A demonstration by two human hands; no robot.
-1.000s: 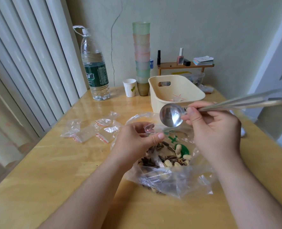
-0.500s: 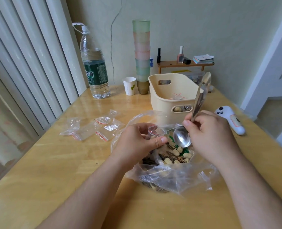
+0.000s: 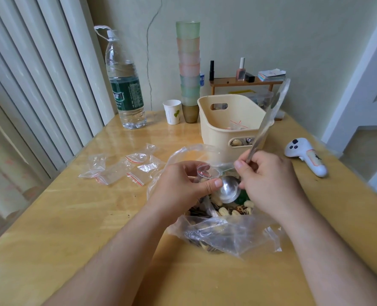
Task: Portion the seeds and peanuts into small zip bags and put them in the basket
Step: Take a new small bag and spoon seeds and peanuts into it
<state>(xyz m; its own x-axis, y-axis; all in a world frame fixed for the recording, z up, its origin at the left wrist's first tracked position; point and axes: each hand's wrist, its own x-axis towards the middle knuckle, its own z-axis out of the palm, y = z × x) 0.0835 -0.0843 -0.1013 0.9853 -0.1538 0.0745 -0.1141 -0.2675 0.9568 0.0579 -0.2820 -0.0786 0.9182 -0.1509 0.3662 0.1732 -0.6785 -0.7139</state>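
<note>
Wooden table [image 3: 72, 217] against a pale wall. Right hand [image 3: 269, 184] grips a metal spoon [image 3: 229, 192] by its handle, fingers curled, bowl tipped down over the large clear bag of seeds and peanuts [image 3: 222, 230]. Left hand [image 3: 181, 186] pinches a small zip bag [image 3: 205, 171] open, just left of the spoon bowl. Behind the large bag stands the cream basket [image 3: 218, 124], filled bags inside. Left of the large bag lie spare zip bags [image 3: 121, 167]. Right of the basket lies a white controller [image 3: 306, 155].

A cracked pale green wall [image 3: 271, 29] backs the wooden table [image 3: 50, 217], white vertical blinds [image 3: 28, 85] alongside.
</note>
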